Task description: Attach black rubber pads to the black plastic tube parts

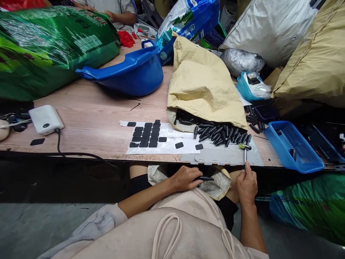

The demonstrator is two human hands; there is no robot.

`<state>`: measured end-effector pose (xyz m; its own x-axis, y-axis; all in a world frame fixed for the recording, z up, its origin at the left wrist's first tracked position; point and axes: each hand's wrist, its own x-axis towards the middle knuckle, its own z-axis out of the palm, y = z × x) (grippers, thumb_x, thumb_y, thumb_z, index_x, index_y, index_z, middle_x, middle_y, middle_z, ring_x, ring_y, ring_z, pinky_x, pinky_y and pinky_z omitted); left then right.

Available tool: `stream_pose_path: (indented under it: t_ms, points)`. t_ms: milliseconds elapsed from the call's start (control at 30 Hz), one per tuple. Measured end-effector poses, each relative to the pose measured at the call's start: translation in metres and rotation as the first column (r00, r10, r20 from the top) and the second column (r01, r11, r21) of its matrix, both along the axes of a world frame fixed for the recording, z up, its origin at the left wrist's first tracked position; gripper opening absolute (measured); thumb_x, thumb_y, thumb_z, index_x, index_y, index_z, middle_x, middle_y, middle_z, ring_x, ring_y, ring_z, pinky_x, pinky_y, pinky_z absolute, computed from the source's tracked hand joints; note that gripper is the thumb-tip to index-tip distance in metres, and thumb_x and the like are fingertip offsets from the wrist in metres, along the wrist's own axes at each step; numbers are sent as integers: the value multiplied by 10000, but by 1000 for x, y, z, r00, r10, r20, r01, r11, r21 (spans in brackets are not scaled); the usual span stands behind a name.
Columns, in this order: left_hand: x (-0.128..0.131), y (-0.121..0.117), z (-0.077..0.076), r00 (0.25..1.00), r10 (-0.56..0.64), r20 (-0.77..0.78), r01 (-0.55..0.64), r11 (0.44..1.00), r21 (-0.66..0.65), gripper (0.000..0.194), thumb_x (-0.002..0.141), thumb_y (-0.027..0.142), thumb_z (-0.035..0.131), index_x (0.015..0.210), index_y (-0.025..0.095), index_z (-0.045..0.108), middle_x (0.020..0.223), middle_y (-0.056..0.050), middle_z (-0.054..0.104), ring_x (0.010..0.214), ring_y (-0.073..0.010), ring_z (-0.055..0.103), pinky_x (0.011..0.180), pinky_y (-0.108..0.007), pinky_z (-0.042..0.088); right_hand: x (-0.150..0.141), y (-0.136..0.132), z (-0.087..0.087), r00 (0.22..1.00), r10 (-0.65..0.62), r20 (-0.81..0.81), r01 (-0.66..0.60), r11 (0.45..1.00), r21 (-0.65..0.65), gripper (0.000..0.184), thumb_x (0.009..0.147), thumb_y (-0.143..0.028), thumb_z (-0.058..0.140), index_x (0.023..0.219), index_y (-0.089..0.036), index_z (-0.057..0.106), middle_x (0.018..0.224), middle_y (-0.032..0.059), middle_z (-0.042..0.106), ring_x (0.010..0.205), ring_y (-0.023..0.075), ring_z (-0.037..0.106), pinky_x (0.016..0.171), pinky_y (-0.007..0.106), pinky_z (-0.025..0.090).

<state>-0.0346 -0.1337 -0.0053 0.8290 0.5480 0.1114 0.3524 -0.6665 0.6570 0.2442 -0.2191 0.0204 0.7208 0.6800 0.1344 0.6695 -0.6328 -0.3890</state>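
Note:
My left hand (185, 178) is closed round a slim black tapered piece (206, 178), held over my lap just off the table edge. Below it, an open woven sack (219, 185) lies between my knees. My right hand (247, 182) grips the handle of a small hammer (245, 153), whose head with a yellow-green end rests at or just over a grey board (215, 157). Behind the head, a heap of black tapered pieces (221, 135) spills from the mouth of a tan sack (207, 79). Black rounded patches (145, 135) sit on a white sheet (167, 148) left of the heap.
A blue scoop (134, 70) and a large green bag (59, 50) stand at the back left. A white box (46, 119) trails a black cable along the front edge. A blue basket (293, 144) is at the right. Another person's arm (124, 18) shows behind.

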Motion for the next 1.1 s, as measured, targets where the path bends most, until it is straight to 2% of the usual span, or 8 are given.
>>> stream_pose_path:
  t_ms: [200,300,367,500,600,867,1033,1100]
  points:
    - [-14,0,-5,933,63,-354,-192,920,-343,239,893,310,680,1095,219,770,968,-51,775,882,-216,710,683,-260,457,0,0,-1,1000,9,12,-9,1000,1,528,981,-296,454,1486,-235,596,1036,77,599,834,186,552,668,292,351]
    - [-9,11,18,983,24,-180,-114,857,-503,223,872,345,690,997,194,796,864,-30,769,764,-169,673,646,-238,436,1,-1,-1,1000,17,18,-17,1000,4,536,974,-290,457,1490,-236,592,1041,80,599,835,187,554,669,294,356]
    - [-1,28,36,991,134,-24,-126,831,-543,242,897,375,657,949,184,796,823,-18,763,724,-151,650,649,-235,443,1,-1,-2,1000,16,20,-16,1000,6,541,977,-300,454,1499,-235,582,1046,84,598,825,186,551,664,298,355]
    - [19,85,54,814,575,85,-524,788,-323,195,908,311,615,884,179,756,813,-21,735,747,-160,637,709,-267,473,2,-1,-4,999,25,25,-26,999,22,535,981,-312,447,1490,-228,591,1033,88,597,803,184,543,654,303,358]
    - [33,126,52,697,717,23,-708,692,-142,155,899,293,633,885,166,721,849,-50,724,818,-189,645,731,-285,482,3,-1,-5,999,34,38,-35,999,37,543,971,-301,453,1489,-216,591,995,82,589,792,184,541,651,302,365]
    - [44,139,50,650,722,-238,-749,661,-39,146,882,290,657,985,188,673,1088,-109,728,971,-273,668,740,-333,478,1,-1,-4,999,23,25,-24,999,36,553,974,-319,444,1499,-215,584,1055,97,608,816,190,554,665,308,374]
    - [31,127,48,668,744,-29,-743,664,-87,73,910,251,646,941,188,627,1001,-62,694,905,-207,647,741,-302,485,2,-1,-5,999,34,24,-35,999,26,563,968,-313,442,1501,-199,580,1049,102,609,840,202,563,671,310,385]
    - [30,118,47,708,698,111,-690,716,-106,63,909,226,648,958,192,630,978,-39,688,891,-181,644,755,-283,490,2,-1,-6,999,37,24,-37,999,26,563,966,-309,442,1499,-196,581,1046,104,609,846,207,567,680,312,394]
